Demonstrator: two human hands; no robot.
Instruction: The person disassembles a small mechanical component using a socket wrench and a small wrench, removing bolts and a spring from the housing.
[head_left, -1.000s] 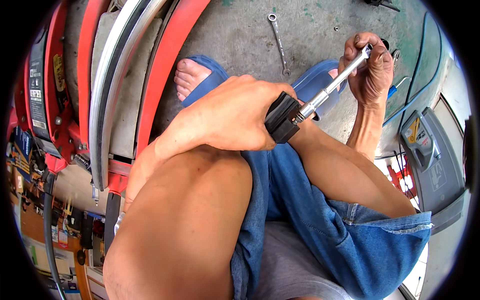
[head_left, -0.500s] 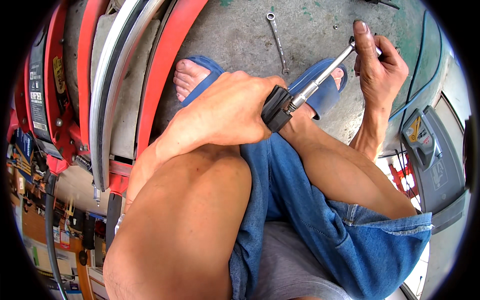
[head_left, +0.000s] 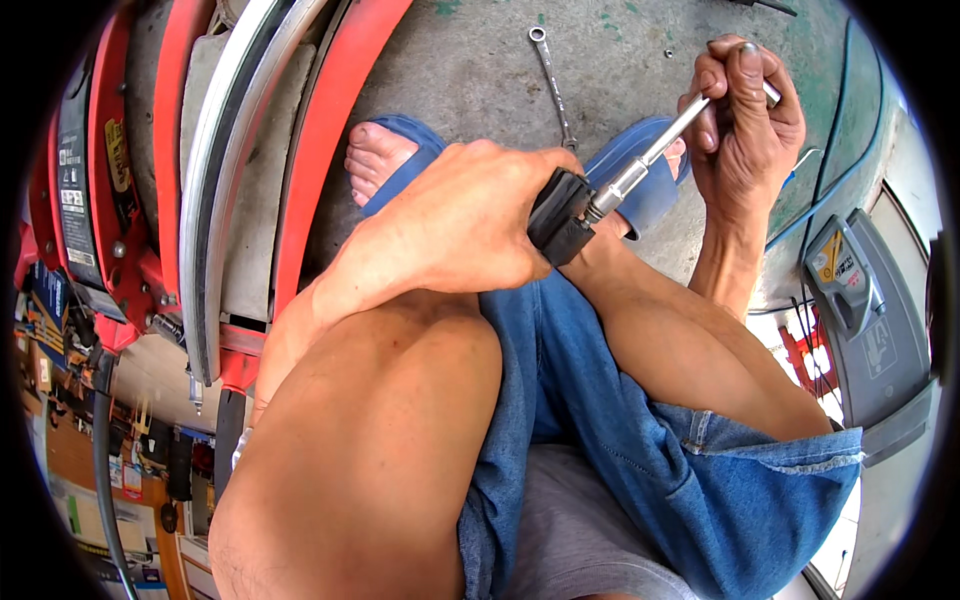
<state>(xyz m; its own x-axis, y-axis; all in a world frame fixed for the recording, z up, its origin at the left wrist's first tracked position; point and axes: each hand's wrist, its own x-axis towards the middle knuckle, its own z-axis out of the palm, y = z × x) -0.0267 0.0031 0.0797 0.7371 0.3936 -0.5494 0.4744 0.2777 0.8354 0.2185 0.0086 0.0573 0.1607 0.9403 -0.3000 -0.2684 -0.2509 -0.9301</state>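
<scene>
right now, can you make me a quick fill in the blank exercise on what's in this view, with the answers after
1. The block in the left hand is coloured ____.
2. Of the upper and lower ends of the metal tool in the picture, the right hand grips the ____ one.
3. The sandals are coloured ____.
4. Of the two hands, ____ holds the wrench lying on the floor.

Missing words: black; upper; blue; neither
</scene>
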